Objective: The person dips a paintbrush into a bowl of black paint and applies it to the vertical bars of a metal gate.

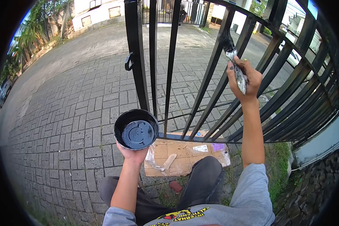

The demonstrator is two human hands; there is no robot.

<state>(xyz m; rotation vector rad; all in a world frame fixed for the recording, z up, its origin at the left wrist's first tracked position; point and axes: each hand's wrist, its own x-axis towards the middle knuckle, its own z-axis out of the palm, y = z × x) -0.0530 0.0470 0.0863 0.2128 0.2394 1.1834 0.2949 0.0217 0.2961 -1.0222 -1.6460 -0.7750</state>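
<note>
In my right hand (246, 77), fingers wrapped round its paint-smeared handle, is a paintbrush (231, 52). Its dark bristles point up and lie against or just in front of a bar of the black metal gate (214, 64); contact is hard to make out. My left hand (133, 151) holds a black bowl (136, 130) from below, to the left of the gate's lower rail. A shallow layer of dark, glossy paint covers the bottom of the bowl. Most of the left fingers are hidden beneath it.
Flattened cardboard (184, 156) with plastic scraps lies under the gate. A latch loop (129, 61) sticks out from the gate's end post. Grey paving (75, 94) spreads left and beyond; a low white wall (320, 143) stands right. A person (182, 15) is far off behind another gate.
</note>
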